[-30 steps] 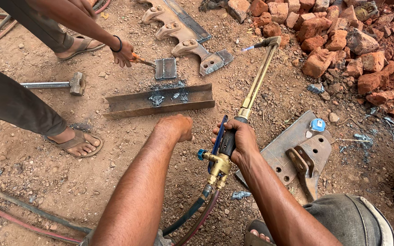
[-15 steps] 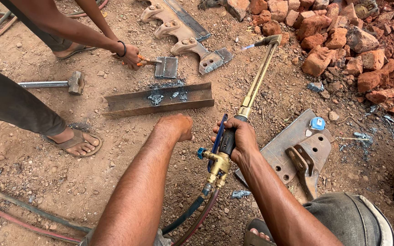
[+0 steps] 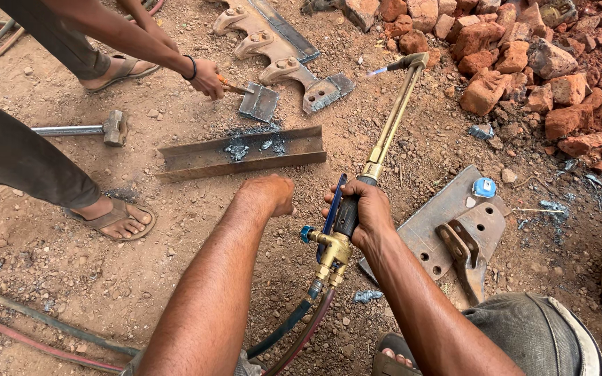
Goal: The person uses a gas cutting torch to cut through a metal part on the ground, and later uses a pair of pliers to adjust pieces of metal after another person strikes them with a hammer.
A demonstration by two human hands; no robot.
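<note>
My right hand (image 3: 360, 212) grips the black handle of a brass cutting torch (image 3: 388, 129). Its long tube points away from me, and a small blue flame (image 3: 377, 71) burns at the bent tip. Brass valves (image 3: 329, 254) and two hoses (image 3: 294, 327) trail back under my arm. My left hand (image 3: 269, 195) is a closed fist just left of the torch handle, with nothing seen in it. Beyond it a rusty steel channel (image 3: 245, 157) lies on the dirt with grey slag on it.
Another person's hand (image 3: 207, 76) holds a short tool against a small flat plate (image 3: 259, 103); their sandalled foot (image 3: 116, 216) stands at left. A sledgehammer (image 3: 113, 127), a toothed steel part (image 3: 280, 42), a holed plate (image 3: 454, 223) and a brick pile (image 3: 524, 56) surround me.
The other person's hand has shifted slightly right toward the small plate, and their far foot has moved. My hands and the torch have stayed in place.
</note>
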